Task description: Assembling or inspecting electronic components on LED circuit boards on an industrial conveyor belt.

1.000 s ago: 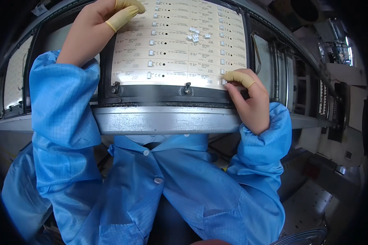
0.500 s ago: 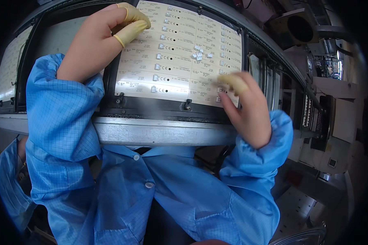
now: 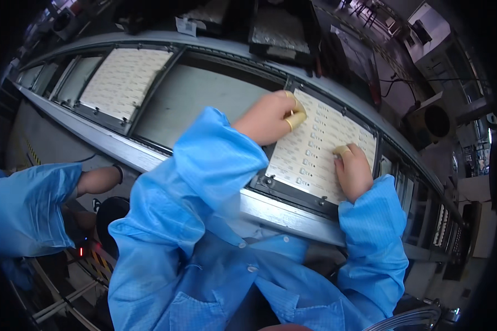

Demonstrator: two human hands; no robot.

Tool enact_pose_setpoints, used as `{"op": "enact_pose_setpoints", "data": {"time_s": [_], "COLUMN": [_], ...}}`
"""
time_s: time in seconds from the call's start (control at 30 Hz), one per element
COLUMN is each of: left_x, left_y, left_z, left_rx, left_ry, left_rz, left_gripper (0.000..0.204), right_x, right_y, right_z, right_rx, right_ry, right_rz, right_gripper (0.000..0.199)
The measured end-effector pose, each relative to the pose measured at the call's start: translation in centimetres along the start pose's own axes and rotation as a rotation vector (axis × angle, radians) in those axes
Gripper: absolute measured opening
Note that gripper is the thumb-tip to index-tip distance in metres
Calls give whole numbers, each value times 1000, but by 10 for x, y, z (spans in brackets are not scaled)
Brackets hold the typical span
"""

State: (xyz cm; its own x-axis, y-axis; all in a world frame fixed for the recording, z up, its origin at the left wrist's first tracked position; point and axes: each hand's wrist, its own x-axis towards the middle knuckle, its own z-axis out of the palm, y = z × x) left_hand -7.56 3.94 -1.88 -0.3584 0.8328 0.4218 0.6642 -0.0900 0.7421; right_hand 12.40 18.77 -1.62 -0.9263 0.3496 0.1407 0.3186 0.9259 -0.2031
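A cream-coloured panel (image 3: 290,151) with printed rows and small white connectors (image 3: 310,154) lies in a black frame (image 3: 290,190). My left hand (image 3: 270,117), with yellow finger cots on thumb and forefinger, is over the panel's upper left edge. Its fingers are pinched together, and anything between them is too small to make out. Over the right part of the panel, my right hand (image 3: 354,170) has its yellow-cotted forefinger bent toward the thumb. Whatever these fingertips hold is hidden. The loose white pieces cannot be made out now.
A metal rail (image 3: 160,160) runs along the near side of the line. Another cream panel (image 3: 127,80) sits in a frame farther left. Dark trays (image 3: 279,30) stand beyond the line. At the far left are another person's blue sleeve (image 3: 30,207) and arm.
The view has swung left, so the panel now appears farther right and another person's arm shows more. My right hand has moved from the panel's lower right up toward the loose white pieces' spot.
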Motion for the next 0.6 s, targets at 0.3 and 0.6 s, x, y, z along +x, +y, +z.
{"op": "enact_pose_setpoints", "data": {"time_s": [0.3,0.6], "left_x": [1,1], "left_y": [-1,3], "left_z": [-3,-5], "left_rx": [-73,-103], "left_ry": [-22,8], "left_rz": [-77,-51], "left_gripper": [15,15], "right_x": [-1,45], "right_y": [-1,-47], "right_z": [6,-79], "right_rx": [-17,-9], "right_ry": [103,416], "right_rz": [-4,-254], "right_gripper": [10,19]}}
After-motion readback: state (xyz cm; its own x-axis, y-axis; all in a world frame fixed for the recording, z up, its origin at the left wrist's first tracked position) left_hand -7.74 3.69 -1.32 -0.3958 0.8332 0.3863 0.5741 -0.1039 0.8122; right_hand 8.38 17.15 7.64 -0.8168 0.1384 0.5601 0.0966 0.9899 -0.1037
